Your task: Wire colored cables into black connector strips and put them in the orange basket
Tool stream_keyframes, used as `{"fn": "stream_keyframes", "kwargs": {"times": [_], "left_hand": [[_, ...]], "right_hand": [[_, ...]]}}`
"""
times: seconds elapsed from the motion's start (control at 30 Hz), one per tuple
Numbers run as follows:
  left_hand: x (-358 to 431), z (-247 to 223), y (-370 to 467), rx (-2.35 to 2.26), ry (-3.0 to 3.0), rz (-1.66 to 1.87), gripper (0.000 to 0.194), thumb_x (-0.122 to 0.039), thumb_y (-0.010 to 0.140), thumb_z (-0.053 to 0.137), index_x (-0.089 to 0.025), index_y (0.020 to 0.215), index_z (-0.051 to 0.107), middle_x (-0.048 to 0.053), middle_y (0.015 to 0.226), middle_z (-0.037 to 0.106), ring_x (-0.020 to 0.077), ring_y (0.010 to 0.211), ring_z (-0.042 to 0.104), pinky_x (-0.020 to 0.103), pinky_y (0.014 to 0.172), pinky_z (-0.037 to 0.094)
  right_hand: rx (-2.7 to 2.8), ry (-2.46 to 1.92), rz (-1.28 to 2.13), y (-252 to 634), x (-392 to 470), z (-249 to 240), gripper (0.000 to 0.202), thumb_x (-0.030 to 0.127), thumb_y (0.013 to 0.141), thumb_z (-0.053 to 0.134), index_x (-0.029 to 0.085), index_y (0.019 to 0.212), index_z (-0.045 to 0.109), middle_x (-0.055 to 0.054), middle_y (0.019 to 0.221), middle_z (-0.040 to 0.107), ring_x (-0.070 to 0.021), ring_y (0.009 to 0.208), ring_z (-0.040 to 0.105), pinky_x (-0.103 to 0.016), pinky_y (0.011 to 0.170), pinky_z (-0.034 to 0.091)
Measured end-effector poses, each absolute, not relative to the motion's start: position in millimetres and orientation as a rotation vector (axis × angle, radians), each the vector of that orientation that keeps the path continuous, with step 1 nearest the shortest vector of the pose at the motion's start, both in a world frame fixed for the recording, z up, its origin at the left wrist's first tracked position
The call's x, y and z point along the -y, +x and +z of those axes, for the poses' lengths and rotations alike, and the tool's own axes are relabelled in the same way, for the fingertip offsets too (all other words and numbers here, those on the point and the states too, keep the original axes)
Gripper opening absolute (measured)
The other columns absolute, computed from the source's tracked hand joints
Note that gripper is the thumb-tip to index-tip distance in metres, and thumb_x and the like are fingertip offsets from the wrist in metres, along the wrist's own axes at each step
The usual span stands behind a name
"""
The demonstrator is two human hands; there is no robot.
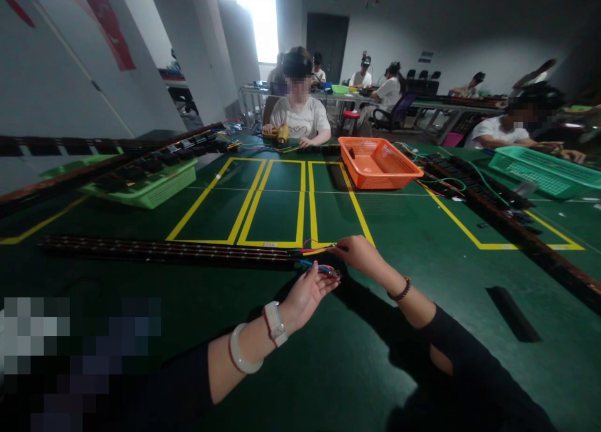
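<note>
The left hand (305,294) is turned with its palm up, and we see it loosely half closed around some blue wires (323,270), with the thumb laid over them (how firmly it presses, we cannot tell). The right hand (354,249) stands just beside it, and its fingers are brought together in a pinch on the red and yellow wires (315,250), near their free ends. All these wires come out from the right end of the long dark strips (178,249), which lie side by side on the green table (338,382), to the left of both hands and along the near edge of the yellow tape (270,242).

As for how far the work is, we judge it to be in the middle: the strips are laid in line, and the wires are brought out and parted between the two hands. What seems left is at the wire ends, because we see no clear join between the two groups; the tips are too small for us to be sure. A flat black piece (513,313) lies well apart at the right, untouched. The orange basket (392,180) stands beyond the hands, and across the table sits a co-worker (295,119), beside a yellow tool (283,134).
</note>
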State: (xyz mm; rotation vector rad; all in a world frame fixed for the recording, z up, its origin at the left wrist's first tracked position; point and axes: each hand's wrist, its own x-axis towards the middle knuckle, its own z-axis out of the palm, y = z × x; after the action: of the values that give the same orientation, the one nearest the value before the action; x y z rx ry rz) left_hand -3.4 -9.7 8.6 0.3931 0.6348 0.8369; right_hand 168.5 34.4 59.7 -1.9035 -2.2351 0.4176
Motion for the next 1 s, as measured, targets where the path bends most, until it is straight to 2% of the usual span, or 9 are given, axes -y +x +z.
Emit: {"fn": "stream_keyframes", "kwargs": {"times": [0.17, 0.27, 0.37, 0.53, 0.7, 0.83, 0.9, 1.0], "left_hand": [[9.8, 13.2, -3.5, -0.625, 0.361, 0.831, 0.025, -0.028, 0.095, 0.044, -0.006, 0.098, 0.056, 0.018, 0.105, 0.064, 0.0228, 0.101, 0.062, 0.04, 0.098, 0.044], [10.7, 17.4, -3.7, -0.633, 0.344, 0.836, 0.023, -0.026, 0.095, 0.045, -0.008, 0.104, 0.056, 0.016, 0.11, 0.063, 0.0218, 0.103, 0.061, 0.041, 0.1, 0.043], [10.9, 16.2, -3.3, -0.628, 0.339, 0.856, 0.022, -0.027, 0.094, 0.048, -0.01, 0.104, 0.057, 0.014, 0.108, 0.063, 0.0202, 0.1, 0.061, 0.04, 0.099, 0.044], [9.9, 9.3, -2.5, -0.618, 0.355, 0.862, 0.026, -0.03, 0.093, 0.049, -0.012, 0.11, 0.055, 0.014, 0.11, 0.063, 0.0192, 0.098, 0.061, 0.04, 0.099, 0.044], [11.6, 11.7, -4.3, -0.558, 0.411, 0.793, 0.029, -0.03, 0.094, 0.047, -0.007, 0.11, 0.057, 0.019, 0.117, 0.06, 0.0233, 0.107, 0.06, 0.042, 0.102, 0.041], [13.7, 16.4, -6.0, -0.572, 0.505, 0.679, 0.028, -0.025, 0.095, 0.044, -0.005, 0.111, 0.056, 0.021, 0.112, 0.063, 0.0238, 0.098, 0.065, 0.044, 0.099, 0.043], [14.2, 17.5, -6.1, -0.599, 0.528, 0.658, 0.025, -0.022, 0.094, 0.043, -0.005, 0.107, 0.056, 0.021, 0.109, 0.064, 0.0239, 0.095, 0.066, 0.044, 0.097, 0.044], [14.3, 16.8, -5.4, -0.609, 0.531, 0.642, 0.021, -0.018, 0.094, 0.042, -0.004, 0.1, 0.056, 0.021, 0.103, 0.065, 0.0244, 0.093, 0.066, 0.044, 0.096, 0.045]], "right_hand": [[2.357, -2.042, 0.714, 175.2, -27.8, 75.5, 0.059, 0.062, 0.089, 0.043, 0.013, 0.065, 0.066, -0.008, 0.059, 0.061, -0.0116, 0.051, 0.051, -0.024, 0.05, 0.032], [2.357, -2.031, 0.918, 175.5, -21.0, 85.1, 0.064, 0.068, 0.087, 0.04, 0.013, 0.064, 0.064, -0.007, 0.058, 0.061, -0.0111, 0.048, 0.051, -0.023, 0.049, 0.033], [2.402, -1.886, 1.0, 169.3, -15.5, 86.8, 0.055, 0.061, 0.087, 0.046, 0.013, 0.069, 0.066, -0.005, 0.061, 0.063, -0.0101, 0.05, 0.052, -0.022, 0.048, 0.033], [2.441, -1.758, 1.058, 161.9, -14.2, 77.9, 0.034, 0.037, 0.089, 0.049, 0.013, 0.072, 0.066, -0.004, 0.062, 0.063, -0.0088, 0.05, 0.052, -0.02, 0.049, 0.034], [2.451, -1.903, 0.686, 161.0, -16.0, 72.8, 0.035, 0.038, 0.088, 0.051, 0.014, 0.066, 0.065, -0.004, 0.057, 0.059, -0.0096, 0.048, 0.049, -0.022, 0.048, 0.031], [2.439, -2.156, 0.373, 157.8, -15.3, 67.4, 0.041, 0.047, 0.086, 0.055, 0.014, 0.066, 0.066, -0.008, 0.063, 0.06, -0.0149, 0.057, 0.054, -0.026, 0.051, 0.031], [2.413, -2.212, 0.303, 160.0, -14.1, 66.1, 0.045, 0.054, 0.084, 0.055, 0.013, 0.071, 0.066, -0.009, 0.066, 0.061, -0.0175, 0.06, 0.056, -0.027, 0.051, 0.032], [2.381, -2.046, 0.3, 168.6, -13.4, 67.7, 0.047, 0.056, 0.079, 0.062, 0.012, 0.095, 0.065, -0.01, 0.081, 0.064, -0.0199, 0.07, 0.059, -0.029, 0.059, 0.041]]}}
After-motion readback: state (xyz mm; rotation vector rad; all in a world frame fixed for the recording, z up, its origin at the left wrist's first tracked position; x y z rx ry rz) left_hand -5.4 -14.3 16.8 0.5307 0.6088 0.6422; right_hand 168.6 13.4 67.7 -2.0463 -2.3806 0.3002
